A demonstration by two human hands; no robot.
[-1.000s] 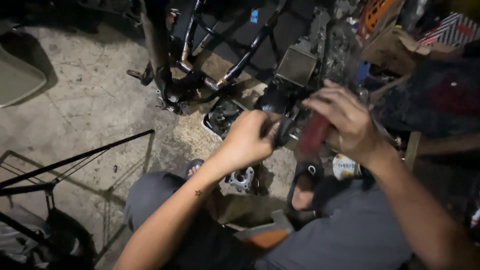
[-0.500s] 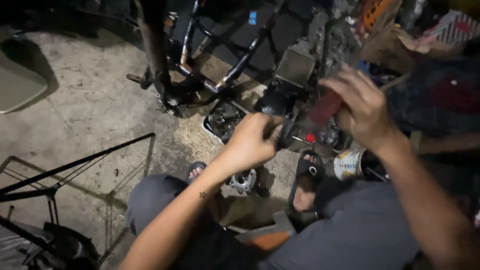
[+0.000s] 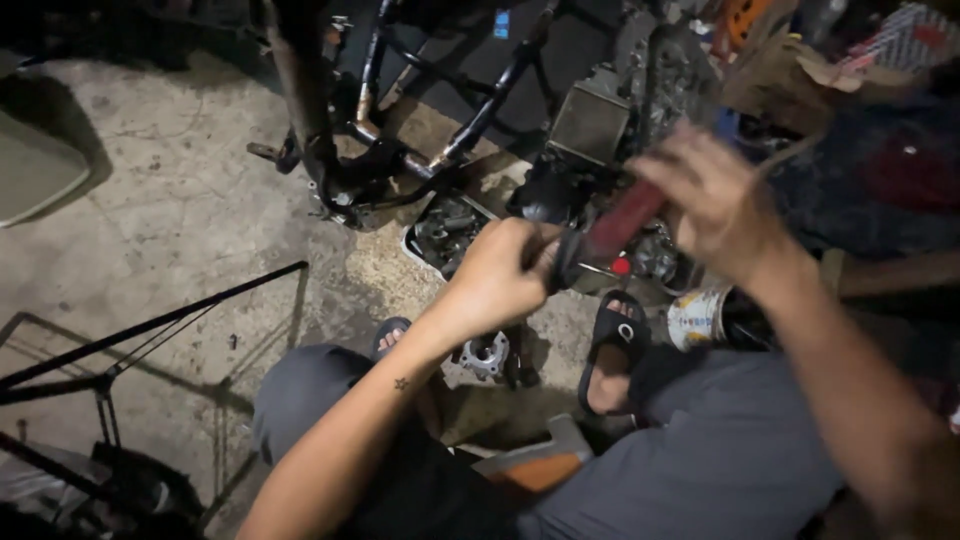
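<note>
Black frame (image 3: 330,170) is standing stripped on the far floor, a tray (image 3: 445,225) of loose parts lying beside it, so teardown is looking well along. Nearer, at centre, left hand (image 3: 500,275) is clenching the dark part (image 3: 562,262); right hand (image 3: 705,200), blurred, is gripping the red-handled tool (image 3: 625,220) against it. A metal part (image 3: 487,355) is lying between the sandalled feet.

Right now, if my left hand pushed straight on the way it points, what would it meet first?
The left hand points up and right at the dark end of the red-handled tool and appears to touch it already; the blurred right hand grips the handle beyond.
</note>
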